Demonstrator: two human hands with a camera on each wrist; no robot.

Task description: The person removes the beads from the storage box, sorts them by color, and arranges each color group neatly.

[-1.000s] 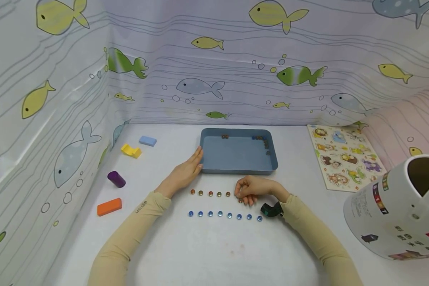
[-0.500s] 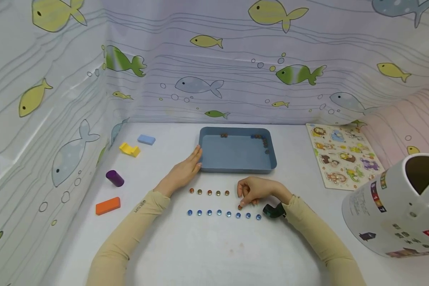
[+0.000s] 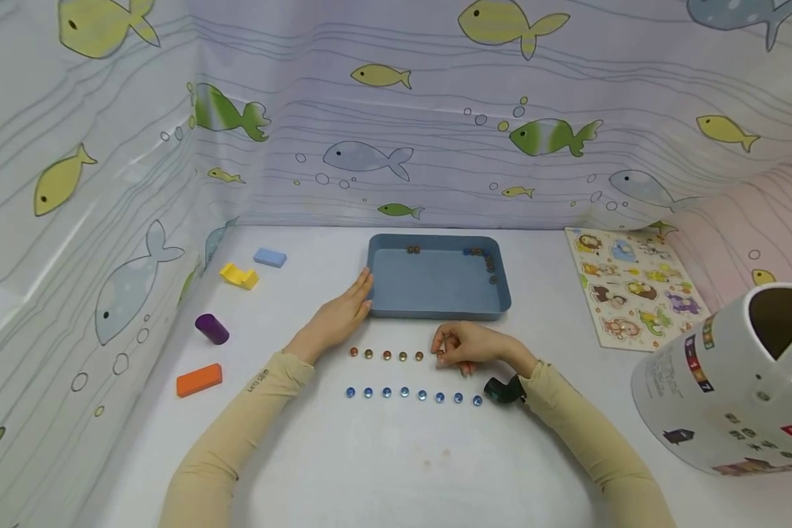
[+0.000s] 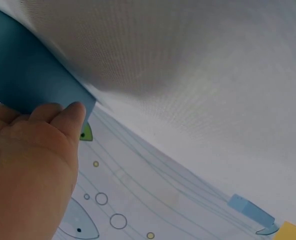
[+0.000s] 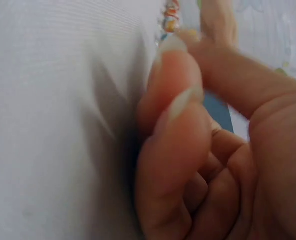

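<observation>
My left hand (image 3: 338, 318) lies with its fingers straight along the left wall of the blue-grey tray (image 3: 435, 317). In the left wrist view those fingers touch the tray's side (image 4: 43, 75). Just in front of the tray, my right hand (image 3: 475, 346) pinches a small orange-brown glass marble (image 3: 440, 354) at the right end of a row of orange and brown marbles (image 3: 386, 356). Nearer to me runs a second row, of blue marbles (image 3: 405, 392). In the right wrist view, the curled fingers (image 5: 175, 150) hide most of the grip.
Several marbles (image 3: 490, 268) lie inside the tray. Orange (image 3: 199, 380), purple (image 3: 213, 329), yellow (image 3: 240, 276) and light-blue (image 3: 270, 257) blocks stand at the left. To the right are an animal puzzle board (image 3: 633, 286) and a white bucket (image 3: 706, 396). A fish-patterned curtain (image 3: 435, 176) closes the back.
The right hand brought an orange-brown marble from near the blue row up to the right end of the orange and brown row. The left hand stayed at the tray.
</observation>
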